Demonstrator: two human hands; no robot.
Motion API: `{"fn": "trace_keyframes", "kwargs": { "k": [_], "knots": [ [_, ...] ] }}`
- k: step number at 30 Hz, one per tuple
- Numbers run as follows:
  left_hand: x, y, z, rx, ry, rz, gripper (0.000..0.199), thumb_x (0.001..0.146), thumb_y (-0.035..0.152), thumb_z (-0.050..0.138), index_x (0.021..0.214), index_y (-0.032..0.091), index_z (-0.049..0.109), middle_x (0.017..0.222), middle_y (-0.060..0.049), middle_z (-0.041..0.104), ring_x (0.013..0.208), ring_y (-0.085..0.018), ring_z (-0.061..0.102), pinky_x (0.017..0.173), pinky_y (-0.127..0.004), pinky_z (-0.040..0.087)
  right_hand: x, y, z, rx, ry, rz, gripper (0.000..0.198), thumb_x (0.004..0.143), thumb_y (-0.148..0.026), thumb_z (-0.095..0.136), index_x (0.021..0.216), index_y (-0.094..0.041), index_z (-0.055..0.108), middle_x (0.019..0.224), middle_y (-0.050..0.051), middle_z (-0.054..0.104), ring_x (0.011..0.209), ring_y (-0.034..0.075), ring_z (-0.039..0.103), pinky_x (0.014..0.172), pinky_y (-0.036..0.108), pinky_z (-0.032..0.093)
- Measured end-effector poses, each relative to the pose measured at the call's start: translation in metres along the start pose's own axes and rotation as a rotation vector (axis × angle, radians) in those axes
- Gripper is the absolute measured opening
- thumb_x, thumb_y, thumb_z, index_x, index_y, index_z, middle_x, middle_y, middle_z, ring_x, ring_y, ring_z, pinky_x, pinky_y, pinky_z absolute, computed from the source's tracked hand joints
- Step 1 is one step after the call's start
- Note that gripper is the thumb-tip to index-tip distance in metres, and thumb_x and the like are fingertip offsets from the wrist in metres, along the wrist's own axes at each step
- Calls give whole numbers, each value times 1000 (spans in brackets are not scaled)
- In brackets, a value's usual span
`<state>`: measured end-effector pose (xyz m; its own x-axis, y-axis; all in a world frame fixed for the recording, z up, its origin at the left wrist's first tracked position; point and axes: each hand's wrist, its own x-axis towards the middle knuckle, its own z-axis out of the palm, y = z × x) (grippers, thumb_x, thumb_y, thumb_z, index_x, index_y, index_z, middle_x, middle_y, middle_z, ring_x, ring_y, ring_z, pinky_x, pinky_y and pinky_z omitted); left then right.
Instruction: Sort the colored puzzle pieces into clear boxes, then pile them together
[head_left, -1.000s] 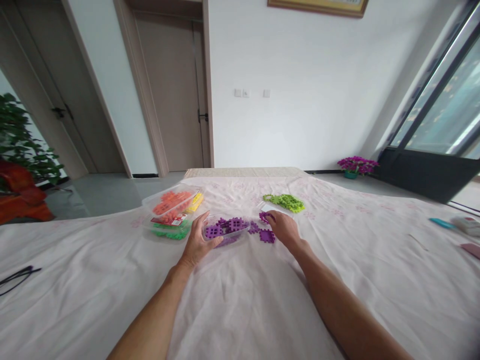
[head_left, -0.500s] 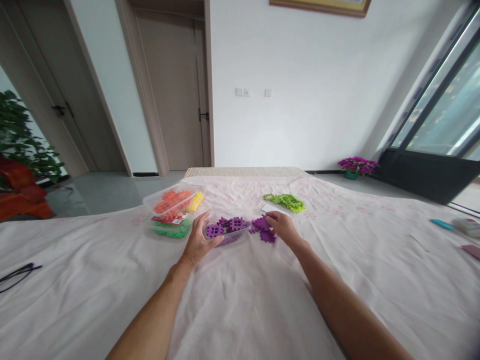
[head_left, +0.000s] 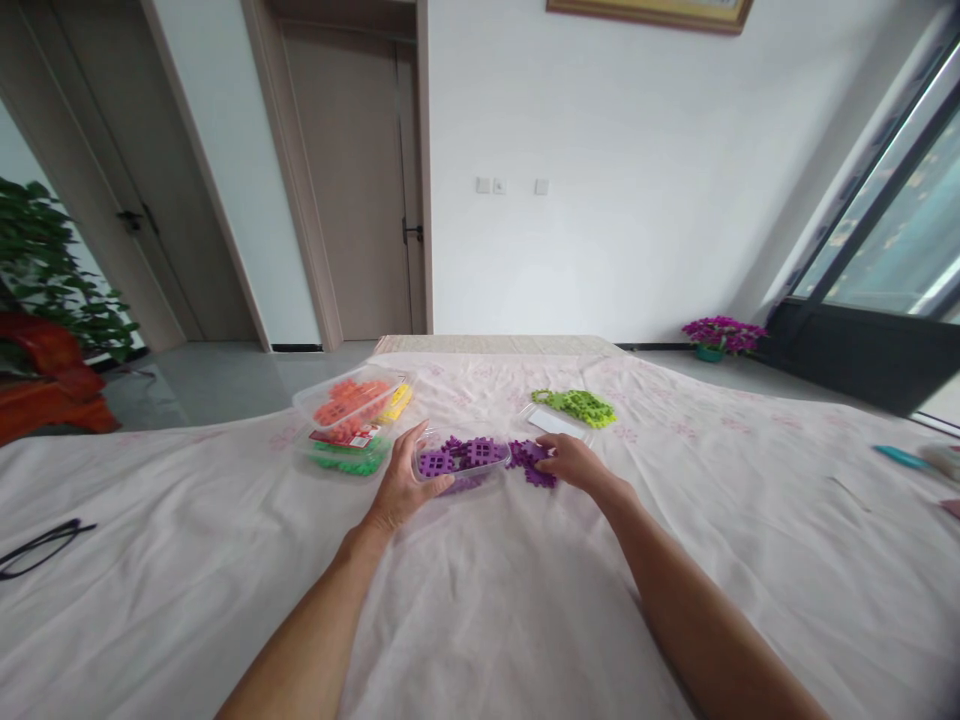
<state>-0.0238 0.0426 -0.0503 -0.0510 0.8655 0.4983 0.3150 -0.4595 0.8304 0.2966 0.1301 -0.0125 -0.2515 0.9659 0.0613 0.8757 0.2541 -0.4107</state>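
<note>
A clear plastic box (head_left: 469,478) stands on the cloth in front of me, with purple interlocking plastic pieces (head_left: 480,452) inside. My left hand (head_left: 401,480) grips its left end, thumb along the near side and fingers behind. Just off the box's right end lies a small group of loose purple pieces (head_left: 538,478). Over these, my right hand (head_left: 574,462) has thumb and fingertips drawn together on one purple piece, partly covering it. Lime-green pieces (head_left: 581,405) lie behind my right hand, beside a clear lid with a white label (head_left: 553,425).
On the left, stacked clear boxes hold orange pieces (head_left: 352,402) and green pieces (head_left: 352,462), with yellow pieces (head_left: 397,403) beside them. Black-framed glasses (head_left: 45,548) rest at the far left. A blue object (head_left: 900,457) lies far right on the wrinkled cloth (head_left: 480,620).
The whole view has shifted slightly. My right hand has come down a little over the loose purple pieces, covering more of them. My left hand keeps its grip on the box.
</note>
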Motion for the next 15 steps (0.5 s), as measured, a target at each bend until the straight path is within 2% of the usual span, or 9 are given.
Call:
{"fn": "trace_keyframes", "kwargs": {
  "k": [3, 5, 9, 12, 15],
  "knots": [
    [0, 0, 0, -7, -6, 4, 89, 69, 40, 80, 144, 27, 34, 146, -13, 35, 131, -33, 47, 109, -51, 40, 2, 3, -4, 76, 63, 32, 52, 68, -28, 70, 120, -20, 67, 108, 7, 72, 94, 24, 66, 79, 29, 48],
    [0, 1, 1, -11, -10, 1, 90, 68, 40, 80, 144, 27, 34, 145, -13, 35, 130, -33, 48, 108, -51, 40, 2, -3, -9, 111, 154, 25, 50, 68, -28, 71, 118, -19, 67, 107, 7, 72, 91, 23, 66, 77, 30, 49],
    [-1, 2, 1, -11, -22, -13, 90, 68, 40, 81, 144, 28, 34, 144, -13, 36, 128, -33, 49, 108, -53, 40, -4, -35, -16, 233, 295, -90, 50, 70, -27, 72, 119, -22, 66, 110, 6, 70, 85, 19, 66, 77, 30, 50],
    [-1, 5, 2, -19, -28, -25, 92, 67, 41, 82, 145, 28, 34, 145, -12, 36, 129, -33, 47, 110, -53, 38, -13, -67, -12, 311, 269, -225, 45, 71, -24, 72, 116, -22, 67, 109, 5, 69, 82, 16, 65, 79, 29, 50],
    [-2, 8, 2, -52, -45, -31, 95, 65, 42, 83, 145, 28, 33, 147, -13, 34, 132, -33, 45, 111, -52, 38, -18, -93, -5, 332, 195, -283, 45, 69, -22, 73, 114, -23, 68, 107, 4, 69, 82, 16, 64, 78, 28, 50]
  ]
}}
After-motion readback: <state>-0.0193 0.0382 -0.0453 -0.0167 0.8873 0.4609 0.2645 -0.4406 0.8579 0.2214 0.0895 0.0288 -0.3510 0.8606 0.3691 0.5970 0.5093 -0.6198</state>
